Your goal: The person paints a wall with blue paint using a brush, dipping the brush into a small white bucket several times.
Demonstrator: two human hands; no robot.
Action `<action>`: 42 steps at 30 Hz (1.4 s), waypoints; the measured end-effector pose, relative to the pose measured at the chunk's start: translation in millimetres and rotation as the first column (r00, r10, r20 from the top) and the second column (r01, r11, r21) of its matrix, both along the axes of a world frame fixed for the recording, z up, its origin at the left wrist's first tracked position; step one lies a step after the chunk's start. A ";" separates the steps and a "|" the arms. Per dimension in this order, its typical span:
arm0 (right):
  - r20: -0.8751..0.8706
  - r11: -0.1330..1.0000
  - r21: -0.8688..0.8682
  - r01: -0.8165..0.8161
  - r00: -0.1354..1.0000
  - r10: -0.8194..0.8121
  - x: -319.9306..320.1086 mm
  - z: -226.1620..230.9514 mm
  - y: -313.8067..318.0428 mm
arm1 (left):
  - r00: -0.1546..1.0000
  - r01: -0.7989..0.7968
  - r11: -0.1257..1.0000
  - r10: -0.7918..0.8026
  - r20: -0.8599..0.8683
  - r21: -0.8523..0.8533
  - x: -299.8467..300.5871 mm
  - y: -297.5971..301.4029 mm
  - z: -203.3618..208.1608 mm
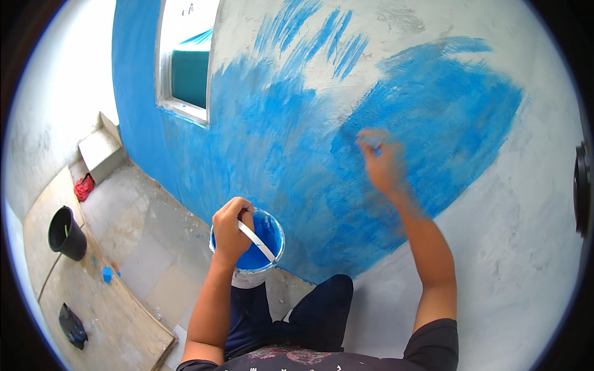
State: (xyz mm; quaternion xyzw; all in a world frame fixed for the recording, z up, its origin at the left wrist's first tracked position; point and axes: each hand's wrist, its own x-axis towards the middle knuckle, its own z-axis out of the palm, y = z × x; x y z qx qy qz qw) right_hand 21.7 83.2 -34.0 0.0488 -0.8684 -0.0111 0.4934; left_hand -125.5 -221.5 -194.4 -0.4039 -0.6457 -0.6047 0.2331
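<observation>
My left hand (233, 230) is closed round the white handle of a paint bucket (277, 230), which hangs just above my knees. Blue paint (252, 258) fills its lower part, and smears coat the rim. Up against the wall (433, 117), my right hand (382, 159) is blurred by motion. Its fingers are bent together as if pinching, with a dark blue smudge by the fingertips; what they hold is too smeared to make out. Around that hand the wall is covered in uneven blue strokes, with pale bare patches above and to the right.
A window opening (189, 68) with a pale frame breaks the wall at upper left. On the left, boards (117, 309) lie on a dusty floor (139, 241). They carry a black bucket (69, 238) and a black plastic bag (73, 326). A red cloth or bag (84, 187) lies near a step (100, 148).
</observation>
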 end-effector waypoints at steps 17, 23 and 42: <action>0.229 0.997 0.081 -0.001 0.973 -0.018 -1.9 -2.3 -26.2 | 0.999 0.023 1.000 -0.023 0.026 -0.005 -0.7 -4.5 1.6; -0.254 0.904 -0.426 0.045 0.953 -0.167 28.0 105.9 7.7 | 0.999 0.014 1.000 -0.014 0.034 -0.003 -2.2 -8.5 2.0; 0.256 0.977 -0.213 -0.017 0.964 0.073 -12.7 -100.2 -48.5 | 1.000 0.001 1.000 -0.001 0.005 -0.008 -1.9 -7.0 -1.6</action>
